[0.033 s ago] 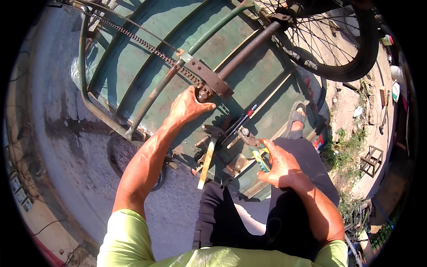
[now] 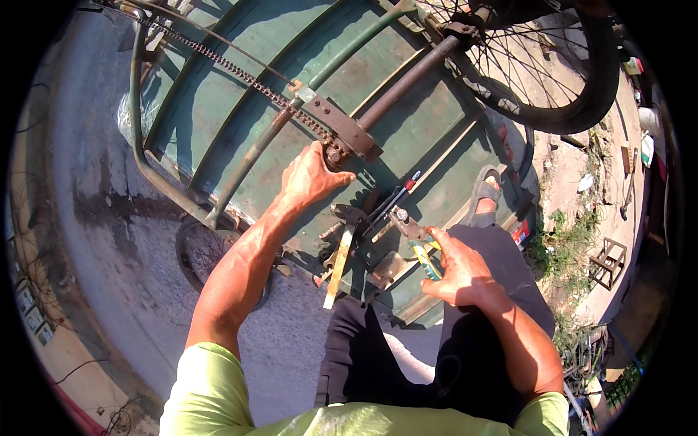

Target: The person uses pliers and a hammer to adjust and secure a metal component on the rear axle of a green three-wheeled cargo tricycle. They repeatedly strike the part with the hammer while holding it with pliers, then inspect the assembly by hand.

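My left hand (image 2: 309,178) is curled at the round, rusty axle end (image 2: 335,155), beside the small sprocket that carries the chain (image 2: 240,75). Its thumb points right, just below the metal, and the other fingertips are partly hidden. A brown bearing block (image 2: 342,127) sits right above the hand on the long axle tube (image 2: 411,80). In my right hand (image 2: 462,272), resting over my right thigh, are pliers (image 2: 423,258) with yellow-green grips, their jaws pointing up and left. Between the hands lies a hammer (image 2: 339,269) with a pale wooden handle, next to a screwdriver (image 2: 409,184).
The green metal cart underside (image 2: 269,43) fills the middle, crossed by curved ribs and a bent tube frame (image 2: 136,109). A spoked wheel (image 2: 582,109) stands at the upper right. Another wheel (image 2: 190,254) shows at the lower left. Weeds (image 2: 560,247) and a small metal frame (image 2: 608,261) lie right.
My left hand and forearm have shifted very slightly to the right at the axle end. The right hand and the pliers have not visibly moved.
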`<move>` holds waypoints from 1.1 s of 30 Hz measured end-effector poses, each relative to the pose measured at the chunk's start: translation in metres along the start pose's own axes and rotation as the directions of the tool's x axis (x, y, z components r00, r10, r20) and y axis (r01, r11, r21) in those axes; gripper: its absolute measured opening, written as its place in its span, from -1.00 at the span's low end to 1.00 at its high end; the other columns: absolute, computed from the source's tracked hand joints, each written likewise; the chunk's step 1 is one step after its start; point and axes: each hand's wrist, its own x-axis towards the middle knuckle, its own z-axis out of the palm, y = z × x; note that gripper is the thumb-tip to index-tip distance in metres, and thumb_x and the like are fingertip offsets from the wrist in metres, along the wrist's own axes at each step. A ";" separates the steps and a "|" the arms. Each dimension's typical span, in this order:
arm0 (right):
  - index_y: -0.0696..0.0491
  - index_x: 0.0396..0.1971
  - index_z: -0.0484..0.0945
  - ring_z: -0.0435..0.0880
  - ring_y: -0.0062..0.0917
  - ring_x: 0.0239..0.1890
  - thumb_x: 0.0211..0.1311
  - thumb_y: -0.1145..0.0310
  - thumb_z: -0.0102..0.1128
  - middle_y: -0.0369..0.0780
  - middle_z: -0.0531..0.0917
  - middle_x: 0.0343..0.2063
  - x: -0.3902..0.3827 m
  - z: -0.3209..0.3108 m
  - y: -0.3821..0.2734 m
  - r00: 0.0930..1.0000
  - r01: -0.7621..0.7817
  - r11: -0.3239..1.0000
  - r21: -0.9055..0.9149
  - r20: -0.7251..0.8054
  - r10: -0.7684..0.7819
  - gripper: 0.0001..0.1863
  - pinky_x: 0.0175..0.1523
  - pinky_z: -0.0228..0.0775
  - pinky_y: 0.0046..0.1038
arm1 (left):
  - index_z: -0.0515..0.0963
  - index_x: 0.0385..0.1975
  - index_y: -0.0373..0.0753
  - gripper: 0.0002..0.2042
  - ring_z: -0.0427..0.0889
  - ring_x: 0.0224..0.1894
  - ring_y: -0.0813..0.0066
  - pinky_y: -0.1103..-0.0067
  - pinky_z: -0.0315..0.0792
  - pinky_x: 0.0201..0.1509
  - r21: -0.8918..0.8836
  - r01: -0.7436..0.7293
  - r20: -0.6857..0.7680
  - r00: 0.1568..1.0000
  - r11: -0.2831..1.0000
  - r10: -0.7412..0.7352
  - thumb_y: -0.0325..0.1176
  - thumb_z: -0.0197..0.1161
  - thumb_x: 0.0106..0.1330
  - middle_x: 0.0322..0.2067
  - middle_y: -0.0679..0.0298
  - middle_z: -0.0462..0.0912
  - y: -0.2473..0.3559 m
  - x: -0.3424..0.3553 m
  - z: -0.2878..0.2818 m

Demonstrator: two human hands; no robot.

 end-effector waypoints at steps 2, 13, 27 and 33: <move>0.09 0.45 0.29 0.63 -0.21 -0.24 -0.14 0.20 0.50 -0.09 0.59 -0.27 0.001 0.004 0.001 0.999 0.039 0.999 -0.023 -0.018 -0.040 0.04 -0.11 0.48 -0.24 | 0.55 -0.04 -0.35 -0.35 0.70 0.05 -0.10 0.17 0.56 0.13 0.083 0.060 -0.053 0.997 0.995 -0.055 0.02 0.58 0.02 -0.09 -0.12 0.72 0.005 -0.003 0.006; 0.01 0.47 0.25 0.69 -0.04 -0.01 -0.07 0.17 0.46 0.02 0.65 -0.08 -0.001 -0.001 -0.011 0.996 -0.013 0.998 -0.063 0.086 0.018 0.01 0.12 0.52 -0.14 | 0.63 -0.13 -0.36 -0.55 0.72 -0.40 0.36 0.41 0.61 -0.22 -0.251 0.066 0.267 0.964 0.966 0.003 -0.22 0.49 0.03 -0.42 0.16 0.71 -0.028 0.033 0.000; 0.01 0.47 0.25 0.70 -0.01 -0.04 -0.08 0.17 0.44 0.03 0.65 -0.13 -0.003 -0.002 -0.006 0.998 0.020 0.998 -0.064 0.067 -0.016 0.01 0.09 0.52 -0.10 | 0.65 -0.04 -0.31 -0.36 0.76 -0.05 0.11 0.32 0.60 0.07 -0.087 0.080 0.139 0.988 0.993 -0.067 0.01 0.59 -0.06 -0.18 0.03 0.77 -0.011 0.016 -0.001; -0.02 0.48 0.25 0.69 0.01 -0.03 -0.06 0.15 0.42 0.06 0.65 -0.09 -0.003 -0.004 -0.010 0.998 0.022 0.997 -0.075 0.064 -0.017 0.00 0.12 0.51 -0.09 | 0.68 -0.05 -0.30 -0.38 0.75 0.02 0.01 0.24 0.58 0.14 0.111 0.146 0.105 0.982 0.983 -0.158 0.01 0.58 -0.07 -0.11 -0.05 0.77 0.008 0.014 -0.009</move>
